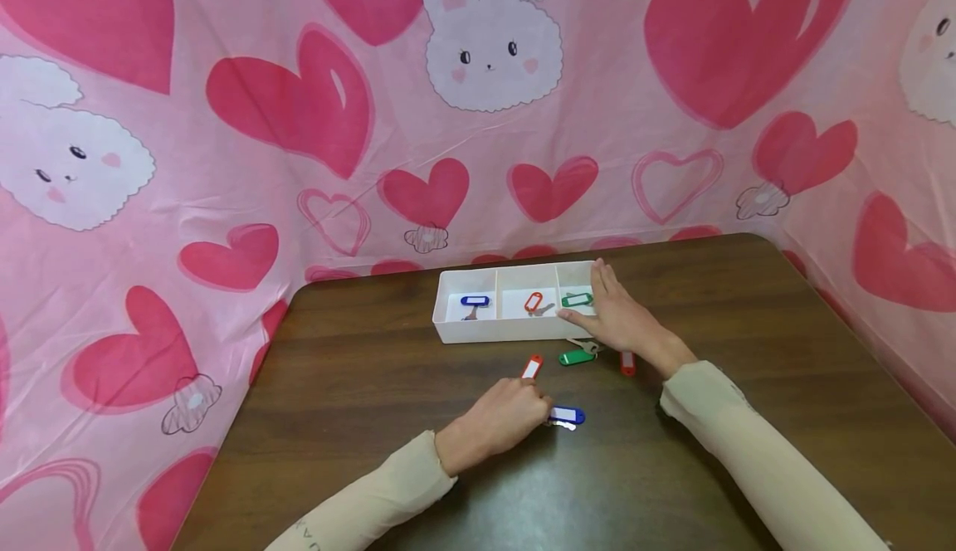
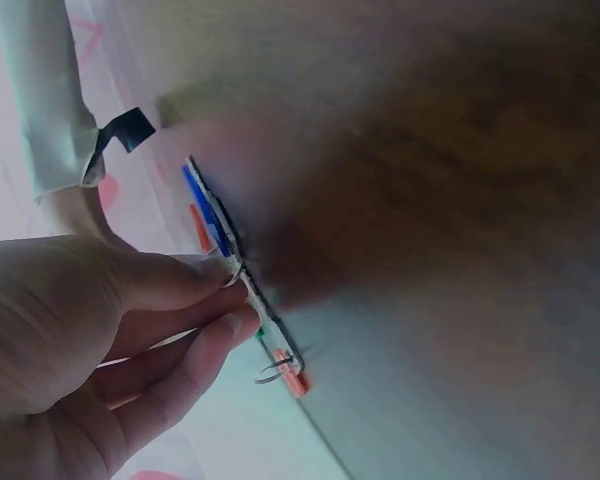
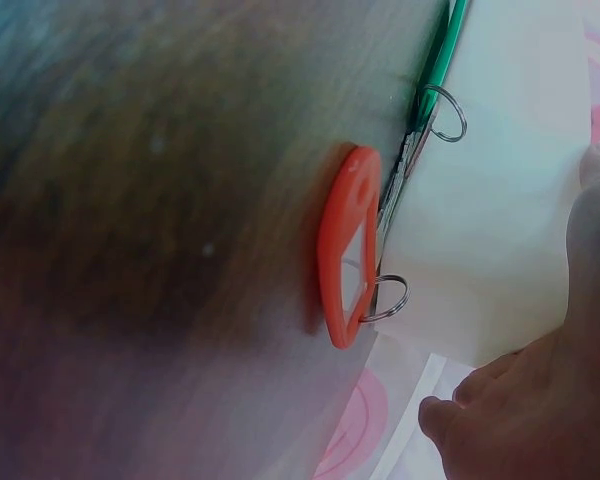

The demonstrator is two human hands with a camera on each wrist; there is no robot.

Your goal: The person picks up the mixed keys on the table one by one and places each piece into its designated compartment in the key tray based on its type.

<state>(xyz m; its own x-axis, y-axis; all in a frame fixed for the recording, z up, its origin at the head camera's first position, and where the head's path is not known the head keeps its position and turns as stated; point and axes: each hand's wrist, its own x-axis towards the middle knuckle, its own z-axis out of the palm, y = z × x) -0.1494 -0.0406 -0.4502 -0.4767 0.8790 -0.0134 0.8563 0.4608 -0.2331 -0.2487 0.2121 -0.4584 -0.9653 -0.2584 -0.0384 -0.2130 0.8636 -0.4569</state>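
Note:
My left hand is low over the table, thumb and fingertips pinching the ring of a key with a blue tag. In the left wrist view this blue tag points away from the fingertips. A red key tag lies just beyond the knuckles. My right hand rests on the right end of a white three-part tray, fingers extended along the end and thumb spread at the front wall. Below it lie a green-tagged key and a red key tag.
Each tray compartment holds a tagged key: a blue tag on the left, a red tag in the middle, a green tag on the right. The brown wooden table meets a pink heart-and-rabbit cloth behind the tray.

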